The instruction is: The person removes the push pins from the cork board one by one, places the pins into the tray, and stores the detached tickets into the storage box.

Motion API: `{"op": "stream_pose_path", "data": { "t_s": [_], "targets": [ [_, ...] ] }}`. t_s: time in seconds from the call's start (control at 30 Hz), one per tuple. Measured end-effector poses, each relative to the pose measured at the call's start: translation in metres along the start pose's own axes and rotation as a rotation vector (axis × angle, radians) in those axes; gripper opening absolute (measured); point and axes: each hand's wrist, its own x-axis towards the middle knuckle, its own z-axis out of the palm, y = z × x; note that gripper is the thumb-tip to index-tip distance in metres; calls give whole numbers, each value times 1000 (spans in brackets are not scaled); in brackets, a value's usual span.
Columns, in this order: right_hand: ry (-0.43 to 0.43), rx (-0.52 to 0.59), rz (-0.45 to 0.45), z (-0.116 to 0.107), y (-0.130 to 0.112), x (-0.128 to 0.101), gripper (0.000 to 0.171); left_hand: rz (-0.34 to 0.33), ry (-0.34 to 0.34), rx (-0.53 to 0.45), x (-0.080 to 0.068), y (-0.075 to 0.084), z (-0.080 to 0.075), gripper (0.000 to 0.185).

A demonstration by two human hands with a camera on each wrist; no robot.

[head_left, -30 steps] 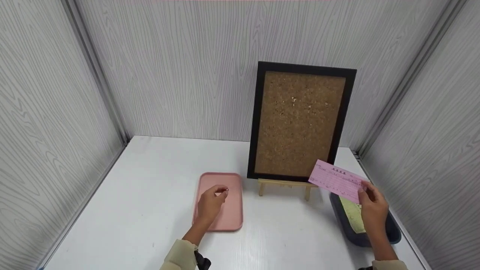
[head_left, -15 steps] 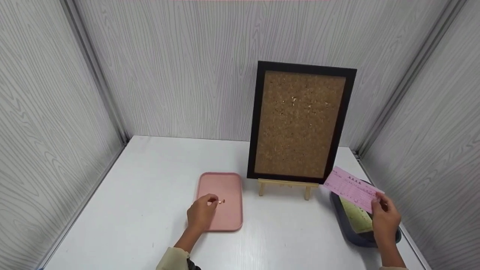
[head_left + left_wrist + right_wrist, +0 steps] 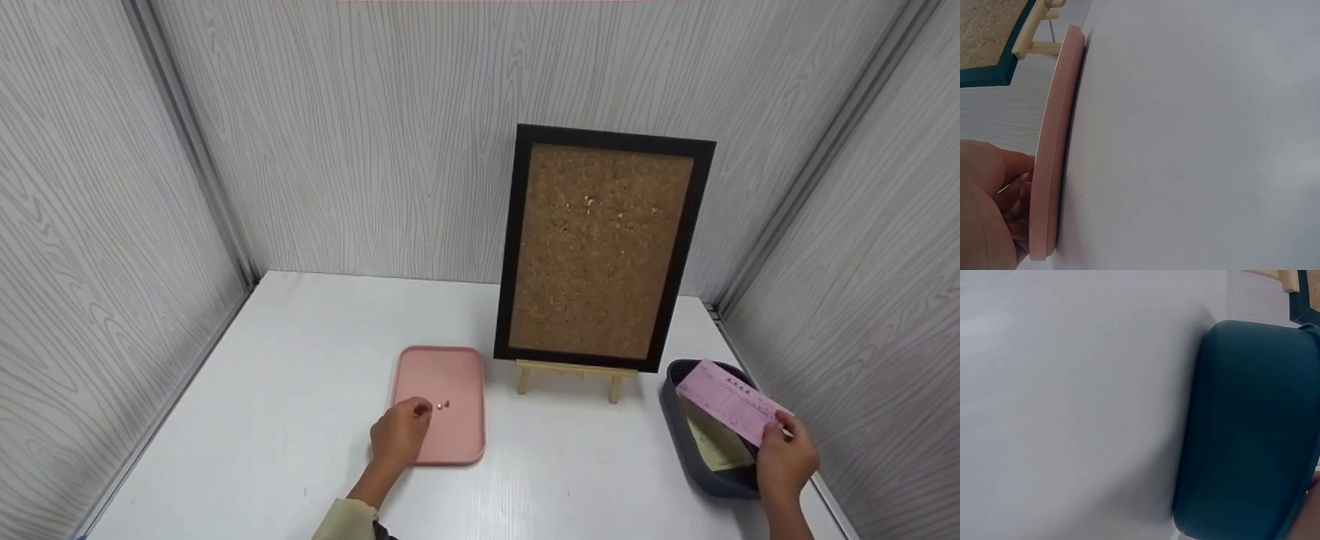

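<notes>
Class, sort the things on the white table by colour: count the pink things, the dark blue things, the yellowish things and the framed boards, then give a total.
Pink: 2, the pink tray and the pink slip
Dark blue: 1, the dark blue bin
Yellowish: 1, the yellowish paper
Framed boards: 1, the cork board
Total: 5

Two bare hands, pale beige long sleeve (image 3: 346,521) on left arm; dark wrist strap
</notes>
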Motion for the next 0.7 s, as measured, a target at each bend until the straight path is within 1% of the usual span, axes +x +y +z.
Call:
{"op": "stream_pose_path", "data": {
  "t_s": [0.1,0.23,0.33,0.47,0.57,0.7],
  "targets": [
    [7,-33,-19,2,0,-2,33,-4,-5,8,0,-1,1,8],
    [-52,-70,-2,-1,-1,-2,34,-12,-12,21,0,1,1,8],
    [-105,-117,25,-8,-2,-4,39,-19,-27,29,0,2,1,9],
    [-115,-159,54,-20,-2,-10,44,-22,-25,30,-2,2,-1,9],
    [-108,-154,65,-27,-5,-13,47,-17,-14,26,-3,2,-3,8],
    [-125,-116,67,-26,-15,-14,51,-18,2,13,-2,5,-7,8]
  ]
}}
